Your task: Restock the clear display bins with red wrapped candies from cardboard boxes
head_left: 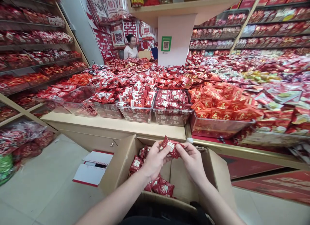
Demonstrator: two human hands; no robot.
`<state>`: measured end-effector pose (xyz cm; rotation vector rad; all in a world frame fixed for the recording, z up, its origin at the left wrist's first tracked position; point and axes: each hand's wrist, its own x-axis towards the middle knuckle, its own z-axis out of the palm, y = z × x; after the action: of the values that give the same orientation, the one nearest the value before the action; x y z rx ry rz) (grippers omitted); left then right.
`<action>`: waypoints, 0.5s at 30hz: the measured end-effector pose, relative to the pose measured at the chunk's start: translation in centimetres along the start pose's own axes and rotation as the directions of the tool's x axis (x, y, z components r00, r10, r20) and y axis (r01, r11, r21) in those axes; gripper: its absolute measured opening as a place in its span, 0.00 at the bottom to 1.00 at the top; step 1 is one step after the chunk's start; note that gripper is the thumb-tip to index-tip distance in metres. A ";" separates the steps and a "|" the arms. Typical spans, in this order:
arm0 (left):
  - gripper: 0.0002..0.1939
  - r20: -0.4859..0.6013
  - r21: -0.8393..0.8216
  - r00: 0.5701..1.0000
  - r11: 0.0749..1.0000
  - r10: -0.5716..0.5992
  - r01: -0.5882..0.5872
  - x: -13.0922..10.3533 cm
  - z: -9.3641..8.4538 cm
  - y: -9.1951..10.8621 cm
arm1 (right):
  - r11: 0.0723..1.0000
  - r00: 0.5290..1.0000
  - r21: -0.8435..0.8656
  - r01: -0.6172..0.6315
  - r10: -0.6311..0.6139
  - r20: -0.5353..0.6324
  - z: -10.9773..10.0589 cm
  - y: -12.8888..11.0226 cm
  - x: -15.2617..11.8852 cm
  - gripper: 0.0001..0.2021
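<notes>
Between my two hands is a dark red candy packet [171,147] with white lettering, held above an open cardboard box [121,165]. My left hand [155,158] pinches its left end, thumb on top. My right hand [191,155] grips the right end between thumb and fingers. Down in the box, more packets of the same look [163,188] lie along the left side and near edge, partly hidden by my left arm. Straight ahead on the counter, a clear bin [173,117] holds matching dark red packets.
Clear bins of red and orange packets [224,105] line the counter [155,129]. A white and red carton [93,167] sits on the floor, left of the box. Stocked shelves [36,44] rise at left. A pillar [174,31] bears a QR sign; a person [131,50] is behind.
</notes>
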<state>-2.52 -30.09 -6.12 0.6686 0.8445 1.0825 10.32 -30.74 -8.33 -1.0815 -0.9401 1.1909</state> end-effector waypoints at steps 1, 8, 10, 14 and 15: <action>0.15 0.010 0.061 1.000 0.998 0.025 -0.025 -0.1 0.0 0.0 | 0.999 1.000 -0.045 0.008 -0.007 0.025 -0.1 0.1 0.0 0.09; 0.30 0.292 0.774 0.956 0.579 0.032 -0.256 -0.6 -1.1 1.8 | 0.907 0.903 -0.373 0.196 -0.019 0.429 -1.6 -1.7 0.4 0.19; 0.30 0.358 0.825 0.933 0.484 -0.045 -0.293 -0.7 -1.0 2.7 | 0.856 0.869 -0.450 0.255 0.001 0.494 -1.8 -2.7 0.4 0.15; 0.29 0.463 0.833 0.875 0.408 -0.143 -0.374 -0.1 0.1 4.9 | 0.805 0.827 -0.500 0.321 0.019 0.561 -1.7 -4.7 0.9 0.17; 0.29 0.484 0.827 0.862 0.403 -0.153 -0.393 0.2 0.4 5.5 | 0.804 0.817 -0.497 0.327 0.023 0.576 -1.7 -5.2 1.3 0.15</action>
<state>-4.74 -28.05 -1.54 1.9217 0.8956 0.3975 13.33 -29.93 -3.70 -1.0969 -1.9230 1.1189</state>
